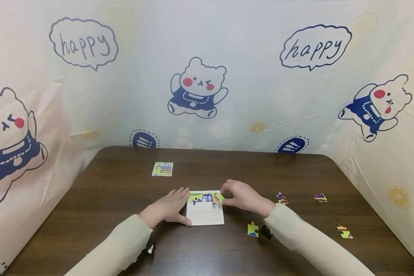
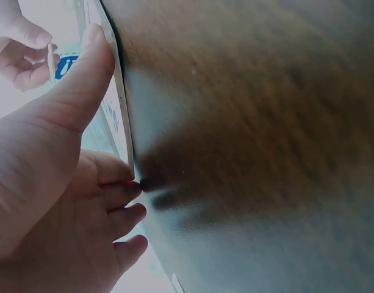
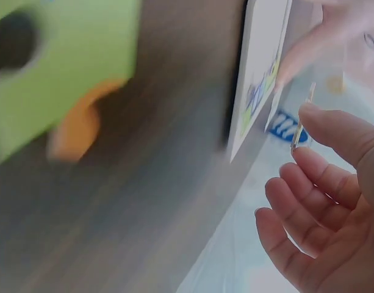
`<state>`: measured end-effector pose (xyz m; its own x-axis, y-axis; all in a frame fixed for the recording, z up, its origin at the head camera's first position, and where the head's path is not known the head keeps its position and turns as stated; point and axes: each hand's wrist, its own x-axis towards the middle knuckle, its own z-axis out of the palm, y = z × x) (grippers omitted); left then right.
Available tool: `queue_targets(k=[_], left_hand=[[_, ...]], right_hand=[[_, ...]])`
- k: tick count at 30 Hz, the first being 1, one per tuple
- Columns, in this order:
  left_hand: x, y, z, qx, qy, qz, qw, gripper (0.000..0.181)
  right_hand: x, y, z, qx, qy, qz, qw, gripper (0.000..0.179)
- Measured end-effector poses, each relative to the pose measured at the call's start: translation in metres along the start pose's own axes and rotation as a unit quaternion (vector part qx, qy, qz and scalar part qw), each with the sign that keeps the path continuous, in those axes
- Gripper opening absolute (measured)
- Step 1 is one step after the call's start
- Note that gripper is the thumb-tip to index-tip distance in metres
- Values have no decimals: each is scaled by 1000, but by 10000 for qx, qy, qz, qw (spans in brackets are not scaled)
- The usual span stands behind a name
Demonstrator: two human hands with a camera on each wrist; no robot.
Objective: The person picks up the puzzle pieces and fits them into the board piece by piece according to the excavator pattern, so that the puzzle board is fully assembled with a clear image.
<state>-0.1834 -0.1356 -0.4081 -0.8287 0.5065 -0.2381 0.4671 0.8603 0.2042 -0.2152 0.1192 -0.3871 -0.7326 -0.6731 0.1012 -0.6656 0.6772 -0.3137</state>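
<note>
A white puzzle tray [image 1: 205, 217] lies on the table with joined pieces [image 1: 201, 198] along its far side, showing green, yellow and blue print. My left hand [image 1: 171, 206] rests along the tray's left edge, fingers straight at the far corner and thumb at the near one. Over the tray's right side, my right hand [image 1: 243, 196] pinches a jigsaw piece [image 1: 219, 198] between thumb and index finger. Seen edge-on in the right wrist view, that thin piece [image 3: 311, 95] is held above the tray, and the other fingers are loosely bent.
A small printed picture card [image 1: 162, 169] lies beyond the tray to the left. Loose jigsaw pieces lie to the right: a green one [image 1: 252, 229] near the right wrist, one [image 1: 281, 198] behind the forearm, and others [image 1: 320, 197] farther right. A printed curtain surrounds the table.
</note>
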Motion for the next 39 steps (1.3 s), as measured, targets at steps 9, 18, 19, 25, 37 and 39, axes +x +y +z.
queue_targets(k=[9, 18, 19, 25, 37, 39], left_hand=[[0, 1, -2, -12, -65, -36, 10000, 100], [0, 0, -1, -13, -11, 18, 10000, 100], [0, 0, -1, -18, -2, 21, 10000, 100], [-1, 0, -2, -38, 14, 45, 10000, 99], [-2, 0, -3, 20, 54, 125, 9999, 99], [-1, 0, -2, 23, 55, 116, 9999, 99]], right_hand=[[22, -25, 22, -72, -256, -460, 9986, 21], [35, -36, 35, -353, -378, -768, 9957, 20], [36, -37, 36, -373, -385, -773, 9956, 20], [41, -39, 39, -450, -464, -666, 9957, 17], [45, -38, 43, -490, -459, -630, 9958, 17], [45, -38, 43, -493, -464, -670, 9955, 16]])
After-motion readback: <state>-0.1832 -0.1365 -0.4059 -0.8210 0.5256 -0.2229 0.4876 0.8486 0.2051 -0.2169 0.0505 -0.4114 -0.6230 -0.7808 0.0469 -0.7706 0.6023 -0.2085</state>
